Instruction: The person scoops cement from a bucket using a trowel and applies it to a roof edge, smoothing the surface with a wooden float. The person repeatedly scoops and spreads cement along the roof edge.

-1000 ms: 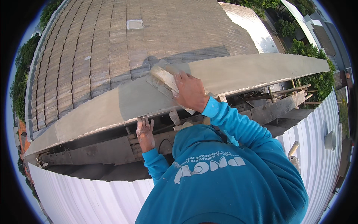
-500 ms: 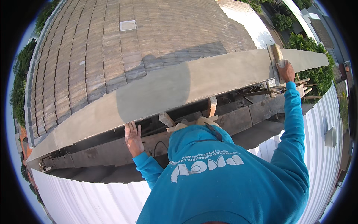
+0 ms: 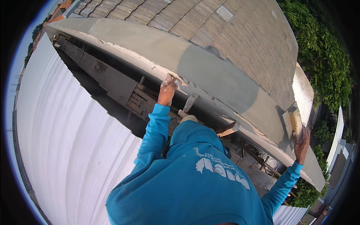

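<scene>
My right hand [image 3: 301,142] grips a pale wooden float [image 3: 293,118], which rests on the smooth grey cement band [image 3: 144,43] near its right end, at the right of the view. My left hand [image 3: 167,89] has its fingers curled over the lower lip of that band, near the middle. Cement smears show on the fingers, and blue sleeves cover both forearms. A large shadow lies across the middle of the band.
Roof tiles [image 3: 255,41] rise beyond the band. Below it are a dark gap with timber blocks [image 3: 228,131], pipes and grey boards [image 3: 105,77]. White corrugated sheeting [image 3: 63,123] lies at left. Trees [image 3: 322,56] and neighbouring roofs are at right.
The float and my right hand moved from the band's middle out to the right. My head has turned, so the scene appears tilted. My left hand stays at the band's edge.
</scene>
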The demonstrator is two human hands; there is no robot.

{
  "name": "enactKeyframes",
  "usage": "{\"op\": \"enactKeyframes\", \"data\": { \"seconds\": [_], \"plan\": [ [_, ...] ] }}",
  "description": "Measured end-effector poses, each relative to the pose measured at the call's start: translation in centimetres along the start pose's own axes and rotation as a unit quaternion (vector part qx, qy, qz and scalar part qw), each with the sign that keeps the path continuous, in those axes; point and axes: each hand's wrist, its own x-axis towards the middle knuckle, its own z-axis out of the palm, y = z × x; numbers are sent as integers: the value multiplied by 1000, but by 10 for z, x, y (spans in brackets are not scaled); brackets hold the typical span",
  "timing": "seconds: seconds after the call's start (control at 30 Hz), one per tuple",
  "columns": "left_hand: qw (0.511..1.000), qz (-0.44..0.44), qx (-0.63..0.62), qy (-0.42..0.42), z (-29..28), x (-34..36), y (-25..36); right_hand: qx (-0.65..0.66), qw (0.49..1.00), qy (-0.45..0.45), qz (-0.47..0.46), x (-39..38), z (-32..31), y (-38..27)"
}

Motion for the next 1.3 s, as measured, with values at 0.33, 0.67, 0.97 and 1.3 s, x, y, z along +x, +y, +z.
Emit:
{"op": "enactKeyframes", "data": {
  "seconds": [0.33, 0.67, 0.97, 1.3],
  "plan": [
    [965, 57, 224, 124, 16, 3, 1, 82, 913, -125, -381, 112, -7, -193],
    [913, 168, 341, 150, 1, 11, -29, 115, 830, -85, -540, 226, 61, -333],
    [915, 184, 335, 132, 4, 12, -34, 149, 776, 57, -610, 352, 137, -549],
    [902, 214, 354, 126, -7, 17, -47, 59, 758, -240, -604, 368, 121, -548]
  ]
}}
